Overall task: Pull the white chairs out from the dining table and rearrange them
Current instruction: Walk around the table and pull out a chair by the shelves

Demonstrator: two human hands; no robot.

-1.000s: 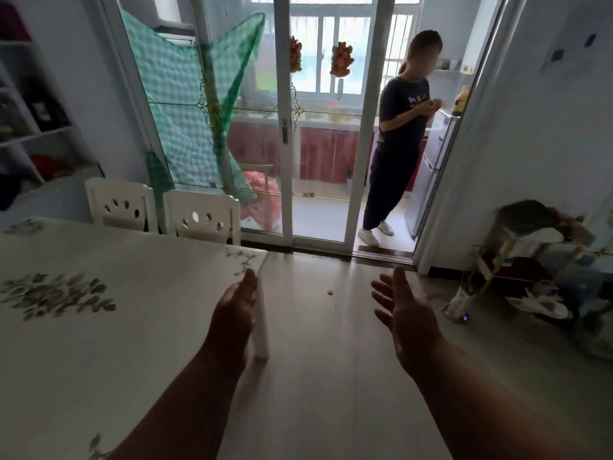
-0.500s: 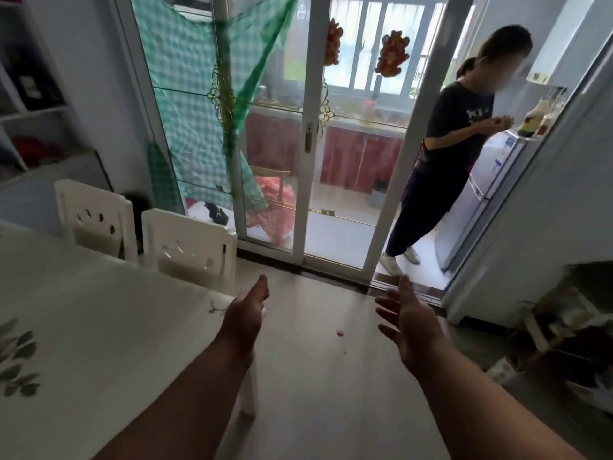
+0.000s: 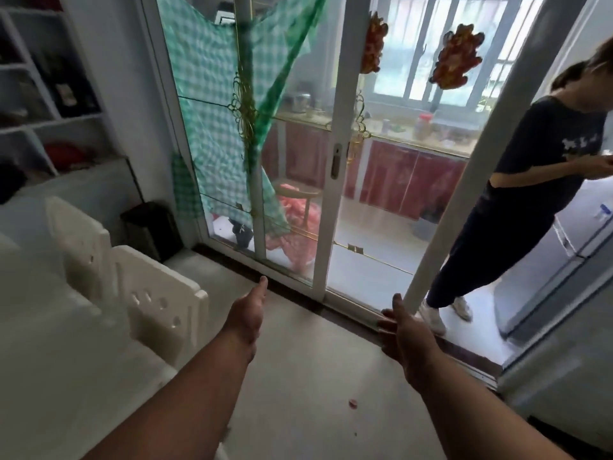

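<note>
1. White and glossy, the dining table (image 3: 49, 376) fills the lower left; its far edge runs toward the sliding door, and both chairs stand tucked against that edge.
2. Farther along that edge stands a white moulded chair with a solid slab back (image 3: 78, 240), and nearer the table's corner a second white chair with small cut-out holes in its back (image 3: 162, 303). Both look like stiff wood or plastic, rigid and probably light enough to drag, though the smooth finish may be slippery. Only their backs show; seats and legs are hidden behind the table.
3. My judgement: the top rail of the nearer chair's back, close to its outer post, is the sensible hold, one hand at each end so it does not twist.
4. A black bin (image 3: 151, 229) sits behind the chairs against the wall, so pulling straight back has little room; the bare floor to the right is wider.
5. Left hand (image 3: 247, 315) hangs in the air just right of the nearer chair, fingers stretched out and loose, touching nothing.
6. Right hand (image 3: 403, 330) is likewise spread and empty, well apart from the chair, over the floor.
7. White-framed glass sliding door (image 3: 335, 161) and its raised floor track bound the open floor ahead.
8. A person in dark clothes (image 3: 530, 180) stands in the doorway at the right, limiting swing room there.
</note>
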